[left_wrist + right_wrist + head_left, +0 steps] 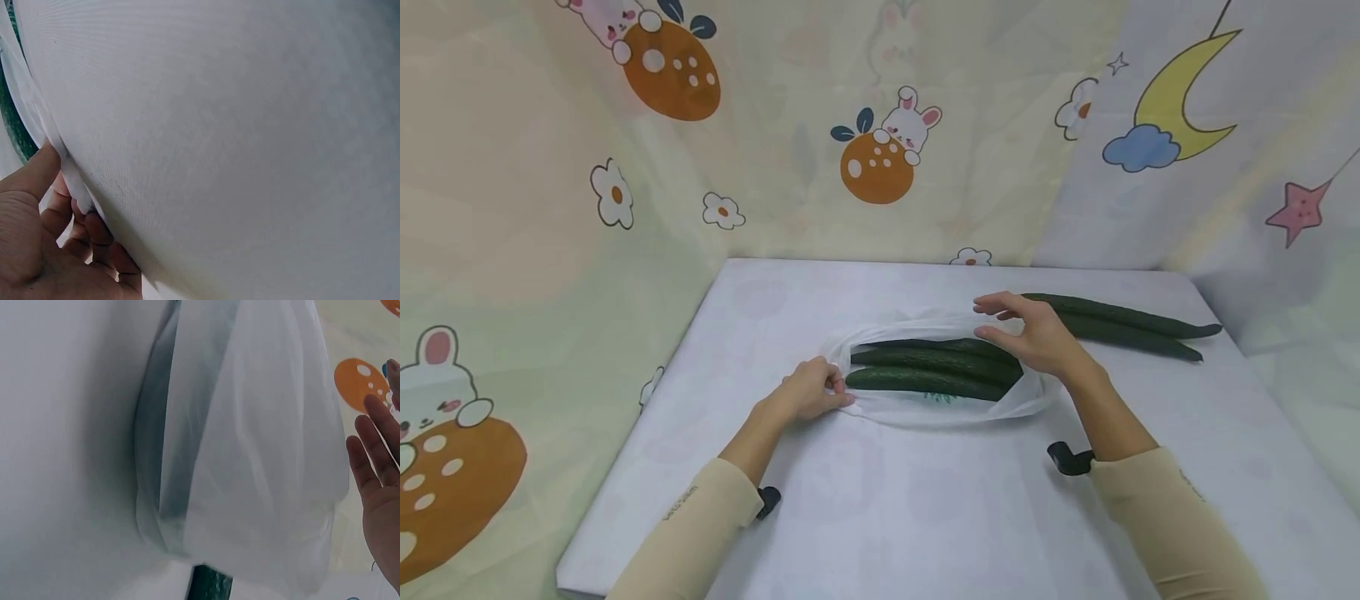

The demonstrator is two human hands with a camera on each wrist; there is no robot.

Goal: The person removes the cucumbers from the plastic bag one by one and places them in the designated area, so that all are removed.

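Observation:
A thin white plastic bag (895,408) lies spread on the table, its mouth facing up around several dark green cucumbers (928,379). At its left end my left hand (808,390) pinches the bag's edge between thumb and fingers, which the left wrist view confirms with the hand (37,244) on the white plastic (74,184). Over the bag's right end hovers my right hand (1036,335), fingers spread and nothing held. In the right wrist view that hand (382,494) stands apart from the bag (262,450), beyond which a cucumber end (211,584) pokes into sight.
Two more cucumbers (1138,319) lie side by side at the table's back right, partly behind my right hand. The white table (917,517) ends at a patterned curtain (775,150) hung behind and at both sides. Dark wrist-camera mounts (1070,459) sit below my wrists.

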